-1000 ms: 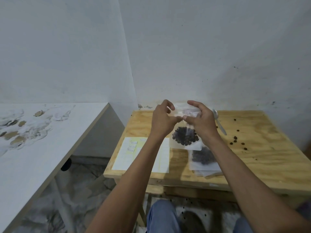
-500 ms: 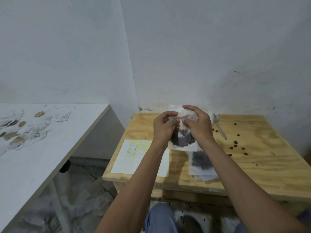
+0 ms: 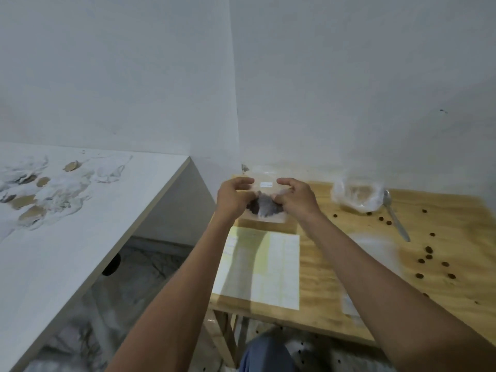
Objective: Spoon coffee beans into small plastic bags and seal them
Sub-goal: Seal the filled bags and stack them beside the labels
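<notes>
Moved since the earlier frame: your view has swung left, putting the large crumpled clear plastic bag [image 3: 357, 196] and the metal spoon [image 3: 394, 214] at the far right. Held item: small clear plastic bag of dark coffee beans [image 3: 265, 202], blurred, above the far left of the light plywood table [image 3: 335, 291]; your left hand [image 3: 233, 200] and right hand [image 3: 295, 200] pinch its sides, slightly apart. Also present: loose beans [image 3: 429, 253] at right, pale yellow-white paper sheet [image 3: 261, 267] near you.

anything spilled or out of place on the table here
Yes: loose coffee beans lie scattered over the right side of the wooden table, near the spoon, and more dot the floor below.
</notes>
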Available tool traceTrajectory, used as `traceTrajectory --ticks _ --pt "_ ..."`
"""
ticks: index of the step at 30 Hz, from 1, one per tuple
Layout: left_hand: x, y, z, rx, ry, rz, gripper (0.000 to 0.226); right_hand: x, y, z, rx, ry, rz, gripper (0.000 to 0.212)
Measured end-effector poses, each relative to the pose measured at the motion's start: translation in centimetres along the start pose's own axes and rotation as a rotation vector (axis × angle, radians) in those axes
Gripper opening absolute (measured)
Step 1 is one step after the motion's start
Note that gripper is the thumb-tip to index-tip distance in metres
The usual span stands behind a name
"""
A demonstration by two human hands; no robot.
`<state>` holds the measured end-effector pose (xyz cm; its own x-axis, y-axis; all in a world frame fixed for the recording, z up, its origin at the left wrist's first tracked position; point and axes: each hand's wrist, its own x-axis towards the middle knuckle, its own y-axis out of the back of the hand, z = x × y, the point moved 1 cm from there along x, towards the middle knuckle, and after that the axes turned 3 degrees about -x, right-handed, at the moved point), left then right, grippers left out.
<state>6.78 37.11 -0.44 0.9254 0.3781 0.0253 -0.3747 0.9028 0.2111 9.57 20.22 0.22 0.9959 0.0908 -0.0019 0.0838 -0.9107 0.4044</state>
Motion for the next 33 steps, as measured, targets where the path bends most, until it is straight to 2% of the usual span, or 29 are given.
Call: traceTrajectory --ticks 5,11,13,16,19,25,30,33 --pt "3.4 1.3 -2.8 0.208 0.03 0.079 0.036 3.1 -4.8 0.9 -0.127 -0.06 -0.005 0.047" --pt "4.5 0.7 -4.4 0.427 0.04 0.058 0.036 3.9 -7.5 1.5 -0.462 -0.003 0.038 0.04" --pt "4.5 0.4 -4.4 0.529 0.026 0.062 0.036 4.0 -7.6 1.6 -0.48 -0.037 0.025 0.037" --pt "3.5 0.1 -3.5 0.735 -0.025 0.169 0.036 3.6 -6.7 1.4 -0.442 -0.017 0.022 0.037" --pt "1.5 -0.9 -1.5 0.713 -0.094 0.205 0.03 2.5 -4.1 0.1 -0.384 0.045 0.084 0.031" --pt "-3.9 -5.0 2.9 0.524 -0.116 0.033 0.012 -1.6 5.3 -1.8 -0.419 0.037 0.227 0.017" --pt "-11.3 -9.9 5.7 0.493 -0.048 -0.254 0.036 -7.6 13.4 -1.1 -0.647 -0.097 0.245 0.013" --pt "-15.3 -12.1 5.5 0.518 0.011 -0.344 0.051 -11.3 16.3 0.7 -0.701 -0.194 0.235 0.018"
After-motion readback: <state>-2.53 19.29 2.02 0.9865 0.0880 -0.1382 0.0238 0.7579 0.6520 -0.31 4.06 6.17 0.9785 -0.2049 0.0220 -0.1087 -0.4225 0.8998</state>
